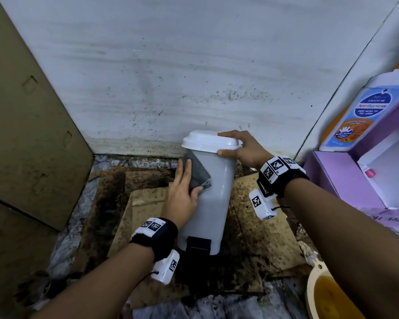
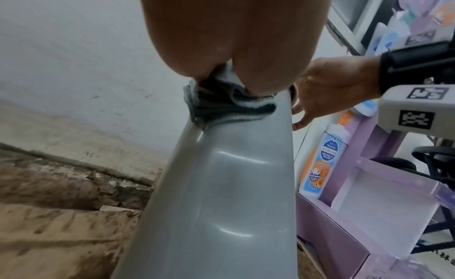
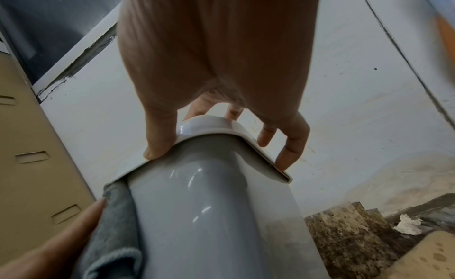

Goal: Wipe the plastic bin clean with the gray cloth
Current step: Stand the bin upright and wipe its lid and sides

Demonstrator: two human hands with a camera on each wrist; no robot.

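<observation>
A tall grey plastic bin with a white lid and a black pedal stands on stained cardboard against the wall. My left hand lies flat with straight fingers and presses the gray cloth against the bin's upper left side, just under the lid. In the left wrist view the cloth bunches under my palm on the bin. My right hand grips the right edge of the lid, thumb in front and fingers curled over the top. The right wrist view shows those fingers hooked over the lid.
A stained white wall is right behind the bin. A brown cabinet stands at left. A purple shelf with a soap bottle is at right. Dirty cardboard covers the floor. A cream basin sits at lower right.
</observation>
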